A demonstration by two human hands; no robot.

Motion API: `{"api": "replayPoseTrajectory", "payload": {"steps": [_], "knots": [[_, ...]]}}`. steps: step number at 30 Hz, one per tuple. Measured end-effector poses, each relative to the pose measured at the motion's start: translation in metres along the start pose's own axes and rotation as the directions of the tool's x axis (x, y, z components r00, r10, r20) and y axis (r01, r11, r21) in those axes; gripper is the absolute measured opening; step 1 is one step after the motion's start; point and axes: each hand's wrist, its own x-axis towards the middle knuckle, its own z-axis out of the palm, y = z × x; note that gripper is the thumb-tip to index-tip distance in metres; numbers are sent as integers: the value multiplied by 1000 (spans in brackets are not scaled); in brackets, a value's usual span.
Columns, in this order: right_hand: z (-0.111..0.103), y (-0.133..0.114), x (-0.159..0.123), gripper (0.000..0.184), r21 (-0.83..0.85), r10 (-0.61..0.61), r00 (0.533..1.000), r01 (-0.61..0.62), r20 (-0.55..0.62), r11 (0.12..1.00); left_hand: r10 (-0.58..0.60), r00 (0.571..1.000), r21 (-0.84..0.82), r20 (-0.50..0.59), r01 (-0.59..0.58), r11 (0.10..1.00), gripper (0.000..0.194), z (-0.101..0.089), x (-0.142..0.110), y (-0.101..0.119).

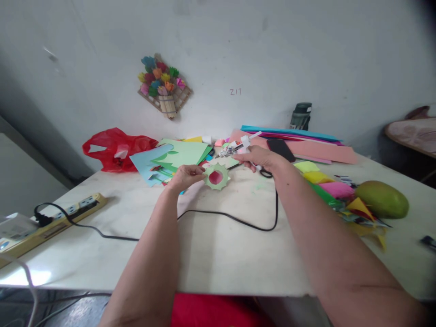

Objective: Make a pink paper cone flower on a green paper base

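My left hand [188, 176] pinches the edge of a pale green paper cutout [222, 182] with a toothed rim and a pink-red round middle, held up over the table. To its right, my right hand [259, 158] has its fingers closed round a white glue gun [243, 144], with a white glue stick poking out at the back. My fingers cover part of the glue gun. Black-handled scissors [265, 173] lie just below my right hand. Behind my left hand are light green sheets [185, 151] and a light blue sheet [143, 165].
A black cord [231, 215] crosses the table [238, 263] from a power strip [64, 217] at left. A red plastic bag [119, 145] stands back left. A phone [280, 150], stacked coloured paper [327, 151], a bottle [301, 116], paper scraps [335, 190] and a green mango-like fruit [381, 199] are at right.
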Motion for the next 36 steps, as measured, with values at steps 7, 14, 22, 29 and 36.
{"api": "replayPoseTrajectory", "payload": {"steps": [7,14,22,29,36], "knots": [[18,13,12,27,-35,-97,971,92,-219,995,-26,999,93,-38,30,995,21,0,-2,4],[30,30,19,31,175,7,984,24,-176,984,-50,998,89,-41,54,995,21,0,-2,3],[46,45,51,44,4,-69,957,74,-282,997,-51,998,83,-32,53,995,22,-2,-2,0],[39,45,62,46,-533,-167,925,-44,-341,845,-53,996,62,-65,57,996,22,-5,-3,-5],[50,48,57,44,-767,-240,937,-44,-254,640,-148,988,4,-53,149,989,22,-12,-9,0]]}}
